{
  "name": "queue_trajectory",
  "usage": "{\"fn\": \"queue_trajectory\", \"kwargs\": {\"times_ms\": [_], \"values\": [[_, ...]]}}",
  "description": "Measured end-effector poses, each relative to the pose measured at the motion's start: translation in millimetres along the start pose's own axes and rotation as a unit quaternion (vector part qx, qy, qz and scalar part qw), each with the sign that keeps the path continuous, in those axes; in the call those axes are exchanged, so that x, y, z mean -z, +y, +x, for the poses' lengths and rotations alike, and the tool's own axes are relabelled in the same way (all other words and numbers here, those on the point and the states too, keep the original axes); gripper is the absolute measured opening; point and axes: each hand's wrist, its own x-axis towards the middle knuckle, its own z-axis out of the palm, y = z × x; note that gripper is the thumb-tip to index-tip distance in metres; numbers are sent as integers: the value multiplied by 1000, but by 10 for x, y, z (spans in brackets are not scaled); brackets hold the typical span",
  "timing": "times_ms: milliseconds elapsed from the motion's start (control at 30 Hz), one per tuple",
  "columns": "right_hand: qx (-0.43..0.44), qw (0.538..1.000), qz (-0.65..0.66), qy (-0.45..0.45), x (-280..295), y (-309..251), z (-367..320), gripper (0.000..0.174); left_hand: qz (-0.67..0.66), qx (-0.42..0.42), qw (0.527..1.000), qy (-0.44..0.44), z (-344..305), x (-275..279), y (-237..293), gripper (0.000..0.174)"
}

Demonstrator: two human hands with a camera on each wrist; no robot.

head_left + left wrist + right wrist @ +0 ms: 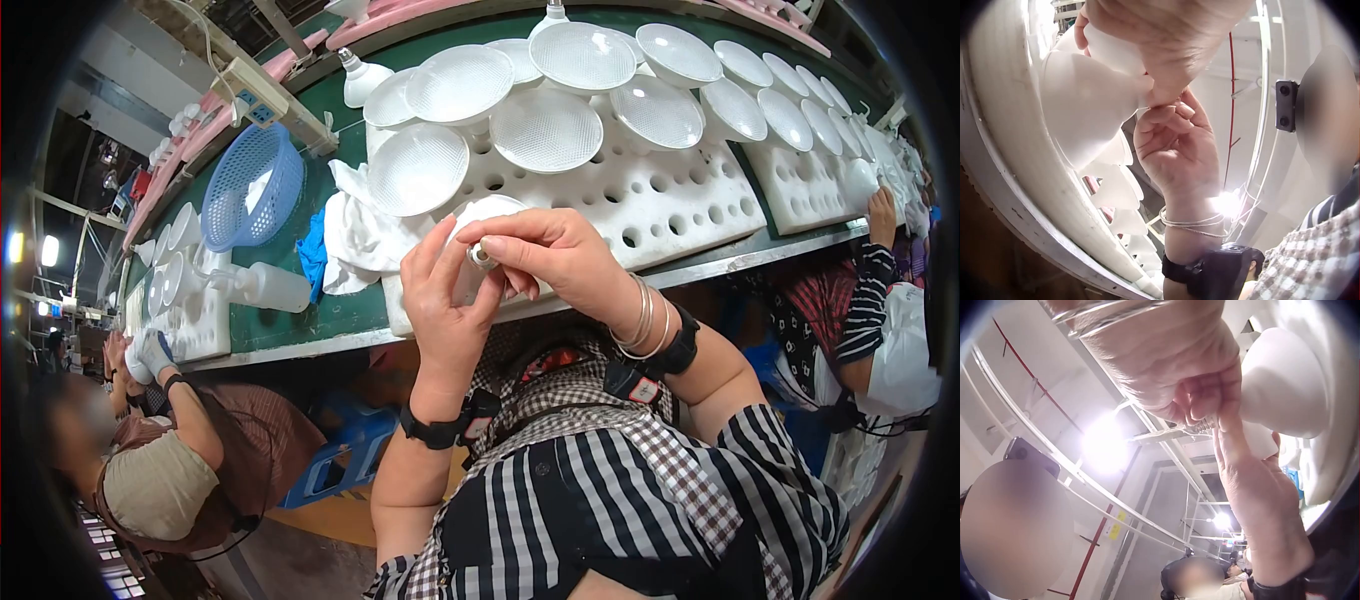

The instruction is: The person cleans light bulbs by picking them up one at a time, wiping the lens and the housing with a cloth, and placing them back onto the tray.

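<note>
A white reflector lamp bulb [1079,103] is held base-up over the foam block's front edge, its wide cone spreading away from the person. My left hand [443,305] grips it around the neck, thumb and fingers on either side of the metal screw base [482,256]. From the other side my right hand [563,256] reaches in, thumb and index finger pinching at the end of that base. In the right wrist view the curled fingers of the right hand [1191,369] meet the left fingers beside the bulb. Fingers hide most of the screw base.
White foam blocks [640,205] with round holes carry rows of reflector bulbs [547,130] behind the hands. Leftward lie a white cloth [358,235], a blue cloth [312,258], a blue basket [235,200] and a white bottle [275,287]. People work at both ends of the green bench.
</note>
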Motion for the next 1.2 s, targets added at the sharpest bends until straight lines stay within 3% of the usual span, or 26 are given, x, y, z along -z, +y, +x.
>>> {"fn": "queue_trajectory", "kwargs": {"times_ms": [233, 300, 333, 367, 433, 467, 500, 533, 600, 667, 767, 867, 933, 967, 1033, 1067, 1100, 1133, 1167, 1200], "values": [[-1, 1000, 10, -8, 34, -14, -80, 29, -21, -3, 1000, -2, 11, 64, -55, 44], [53, 991, -83, 92, 77, 57, -161, 32, -37, -4, 999, -1, -36, 111, -67, 44], [55, 986, -130, 91, 199, 89, -227, 46, -144, 67, 987, 27, -74, 137, -69, 42], [56, 986, -130, 89, 257, 137, -264, 46, -248, 137, 958, 54, -96, 153, -80, 40], [87, 983, -86, 140, 340, 262, -357, 65, -265, 140, 951, 79, -131, 178, -101, 41], [42, 995, -17, 89, 434, 330, -409, 95, -355, 192, 910, 99, -133, 193, -47, 45], [41, 995, -18, 89, 423, 387, -417, 95, -440, 242, 857, 117, -130, 198, 1, 49], [32, 997, 52, 57, 376, 438, -440, 107, -460, 247, 845, 113, -131, 189, 37, 59], [-31, 990, 136, -7, 257, 311, -480, 133, -508, 247, 819, 99, -96, 191, 197, 56], [-44, 984, 172, -14, 164, 323, -485, 131, -554, 246, 790, 86, -117, 152, 276, 52], [-71, 971, 224, -30, 170, 384, -497, 127, -542, 252, 798, 76, -194, 91, 263, 54], [-48, 964, 260, -24, 176, 390, -519, 124, -503, 260, 824, 14, -199, 85, 187, 56], [-8, 968, 251, 12, 199, 370, -522, 118, -438, 236, 867, -9, -194, 70, 163, 45], [-8, 968, 249, 12, 219, 347, -522, 118, -439, 235, 867, -9, -198, 91, 160, 45], [8, 969, 239, 60, 245, 280, -523, 112, -219, 140, 964, 65, -219, 154, 162, 40], [11, 962, 257, 92, 205, 239, -514, 97, -87, 51, 989, 113, -230, 155, 214, 35], [11, 962, 257, 94, 194, 231, -507, 97, -88, 51, 989, 111, -206, 150, 319, 35], [-6, 956, 278, 91, 190, 222, -498, 88, 2, -101, 995, 20, -179, 150, 458, 30], [-25, 950, 299, 86, 186, 214, -493, 81, 93, -248, 962, -70, -172, 156, 531, 26], [-30, 938, 336, 76, 197, 261, -478, 72, 95, -246, 962, -67, -186, 147, 511, 26]]}}
